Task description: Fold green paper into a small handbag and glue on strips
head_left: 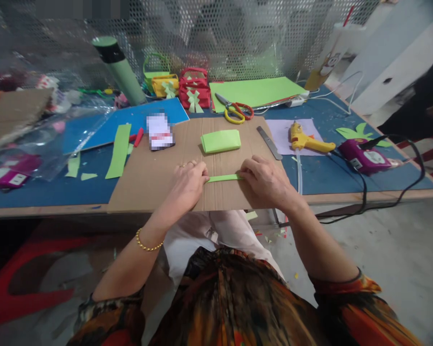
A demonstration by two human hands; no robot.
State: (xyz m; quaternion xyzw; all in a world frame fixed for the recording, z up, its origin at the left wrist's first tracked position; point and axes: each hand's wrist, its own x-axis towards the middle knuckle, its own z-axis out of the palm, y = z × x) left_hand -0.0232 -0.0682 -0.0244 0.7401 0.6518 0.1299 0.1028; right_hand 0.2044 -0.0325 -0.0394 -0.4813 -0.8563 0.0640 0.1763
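Observation:
Low over the cardboard sheet (147, 187), a narrow green paper strip (224, 178) stretches between my two hands. My left hand (189, 185) pinches its left end with curled fingers. At the other end, my right hand (265, 180) grips the strip, fingers bent over it and hiding that tip. Just beyond the strip lies a folded green paper piece (221, 141), flat on the cardboard. To its right rests a grey metal ruler (270, 143), set at a slant.
Behind the cardboard lie scissors (234, 111) and green sheets (260, 91). Right: a yellow glue gun (308, 139) on purple paper, a purple box (364, 156) with a black cable. Left: a phone (159, 130), green paper (119, 151), a bottle (119, 69). Small paper bags (194, 89) stand behind.

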